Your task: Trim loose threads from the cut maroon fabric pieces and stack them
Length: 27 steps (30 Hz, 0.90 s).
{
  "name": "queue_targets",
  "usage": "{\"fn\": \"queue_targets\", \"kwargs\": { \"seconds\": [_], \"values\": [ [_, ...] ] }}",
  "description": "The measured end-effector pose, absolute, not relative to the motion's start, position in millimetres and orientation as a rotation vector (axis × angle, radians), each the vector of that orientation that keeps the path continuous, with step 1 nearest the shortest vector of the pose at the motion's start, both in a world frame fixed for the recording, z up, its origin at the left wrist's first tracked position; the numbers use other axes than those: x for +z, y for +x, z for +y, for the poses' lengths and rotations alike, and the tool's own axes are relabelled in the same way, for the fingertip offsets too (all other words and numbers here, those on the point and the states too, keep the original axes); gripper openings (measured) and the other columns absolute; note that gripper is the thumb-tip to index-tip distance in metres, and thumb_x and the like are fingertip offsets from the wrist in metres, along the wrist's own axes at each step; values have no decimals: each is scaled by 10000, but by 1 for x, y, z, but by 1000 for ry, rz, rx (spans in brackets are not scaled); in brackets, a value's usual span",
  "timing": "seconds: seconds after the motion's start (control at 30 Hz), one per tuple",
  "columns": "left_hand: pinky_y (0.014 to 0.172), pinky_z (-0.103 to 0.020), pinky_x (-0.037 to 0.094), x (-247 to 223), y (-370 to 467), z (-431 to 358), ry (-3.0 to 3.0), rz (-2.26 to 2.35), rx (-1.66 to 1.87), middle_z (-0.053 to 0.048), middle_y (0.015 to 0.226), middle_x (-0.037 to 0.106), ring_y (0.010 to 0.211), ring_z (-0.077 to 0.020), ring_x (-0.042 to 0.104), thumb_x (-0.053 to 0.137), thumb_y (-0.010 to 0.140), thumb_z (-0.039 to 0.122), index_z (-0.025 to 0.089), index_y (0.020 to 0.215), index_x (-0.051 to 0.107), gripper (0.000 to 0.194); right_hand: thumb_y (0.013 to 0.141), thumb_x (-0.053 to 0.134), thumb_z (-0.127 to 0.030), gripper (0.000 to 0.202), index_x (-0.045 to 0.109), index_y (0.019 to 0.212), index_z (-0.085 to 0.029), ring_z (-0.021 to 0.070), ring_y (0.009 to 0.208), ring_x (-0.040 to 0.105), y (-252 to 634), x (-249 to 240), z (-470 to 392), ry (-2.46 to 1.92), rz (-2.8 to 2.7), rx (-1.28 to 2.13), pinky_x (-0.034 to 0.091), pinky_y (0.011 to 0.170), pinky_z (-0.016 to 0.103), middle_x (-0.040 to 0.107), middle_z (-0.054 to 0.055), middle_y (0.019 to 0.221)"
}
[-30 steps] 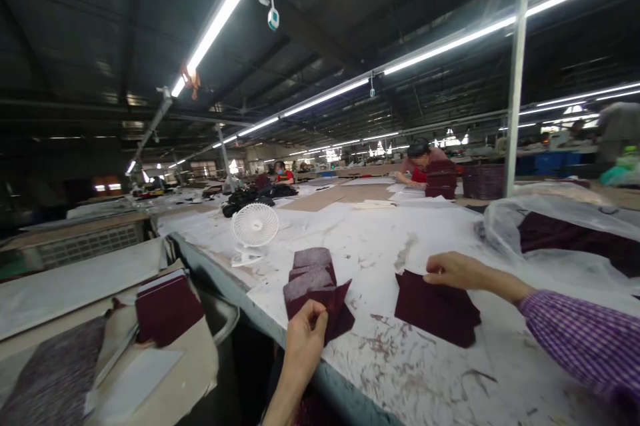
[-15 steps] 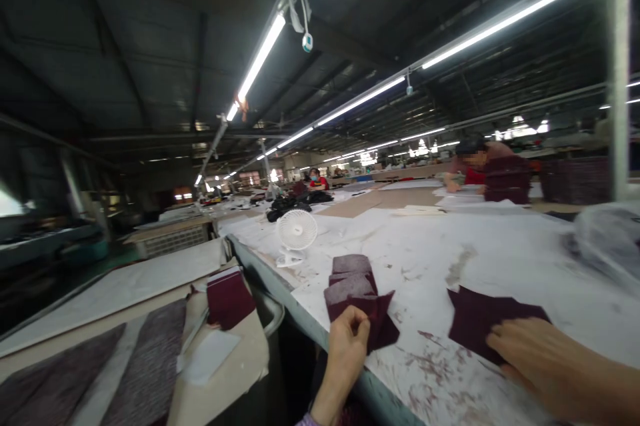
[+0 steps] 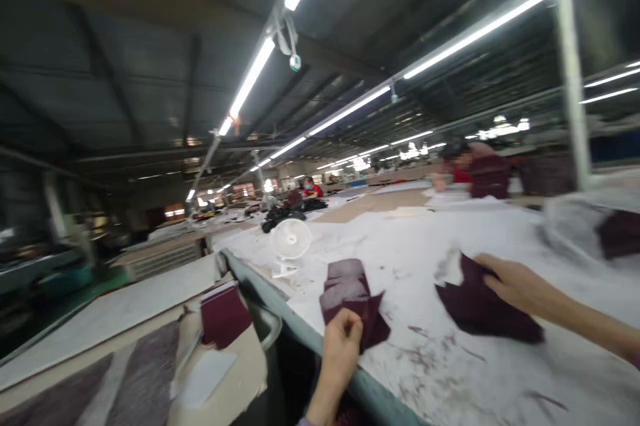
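My right hand [image 3: 507, 279] grips a dark maroon fabric piece [image 3: 485, 309] by its upper edge, and the piece tilts up over the white-covered table [image 3: 420, 233]. My left hand [image 3: 343, 349] is closed in a pinch, thumb against fingers, at the near edge of a small pile of maroon fabric pieces [image 3: 347, 286]. Whatever sits between those fingertips is too small or hidden to make out. The pile's upper pieces show a greyish fuzzy side, and pointed corners stick out to the right.
A white fan [image 3: 291, 239] stands beyond the pile. Maroon scraps [image 3: 425, 356] litter the tabletop. On the left, a lower surface bears a folded maroon cloth [image 3: 225, 316]. Clear plastic wrapping [image 3: 570, 226] lies at right. A co-worker [image 3: 463, 169] leans over the table farther back.
My right hand has moved up and raised the maroon piece, which lay flatter before. The left hand keeps its pinch beside the pile. The view has shifted slightly.
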State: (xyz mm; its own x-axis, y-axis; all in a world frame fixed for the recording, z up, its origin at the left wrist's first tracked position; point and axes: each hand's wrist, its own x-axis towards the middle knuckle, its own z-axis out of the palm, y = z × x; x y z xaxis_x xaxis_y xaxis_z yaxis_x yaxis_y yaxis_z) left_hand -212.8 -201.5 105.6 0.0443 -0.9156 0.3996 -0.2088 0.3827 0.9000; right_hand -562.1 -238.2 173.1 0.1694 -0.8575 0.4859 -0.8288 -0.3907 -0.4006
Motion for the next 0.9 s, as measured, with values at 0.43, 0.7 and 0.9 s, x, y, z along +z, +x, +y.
{"fn": "queue_targets", "kwargs": {
  "seconds": [0.43, 0.7, 0.9],
  "values": [
    [529, -194, 333, 110, -211, -199, 1093, -1466, -803, 36, 597, 444, 560, -95, 405, 616, 705, 446, 154, 689, 530, 305, 706, 456, -113, 567, 437, 1267, -189, 163, 670, 603, -574, 187, -226, -1473, 1836, -1108, 478, 557, 252, 624, 52, 830],
    [547, -196, 323, 107, -211, -200, 1075, -1452, -840, 34, 625, 438, 576, -93, 389, 580, 752, 374, 160, 705, 516, 229, 800, 494, -265, 292, 653, 1038, -207, 297, 1006, 568, -551, 190, -205, -2622, 1870, -473, 430, 895, 462, 561, 139, 1146],
    [570, -209, 322, 111, -213, -204, 1058, -1328, -835, 27, 609, 453, 589, -97, 401, 568, 717, 300, 150, 666, 516, 166, 828, 449, -297, 239, 644, 952, -355, 311, 1029, 564, -521, 153, -207, -2808, 1332, -422, 422, 918, 530, 629, 60, 1095]
  ]
}}
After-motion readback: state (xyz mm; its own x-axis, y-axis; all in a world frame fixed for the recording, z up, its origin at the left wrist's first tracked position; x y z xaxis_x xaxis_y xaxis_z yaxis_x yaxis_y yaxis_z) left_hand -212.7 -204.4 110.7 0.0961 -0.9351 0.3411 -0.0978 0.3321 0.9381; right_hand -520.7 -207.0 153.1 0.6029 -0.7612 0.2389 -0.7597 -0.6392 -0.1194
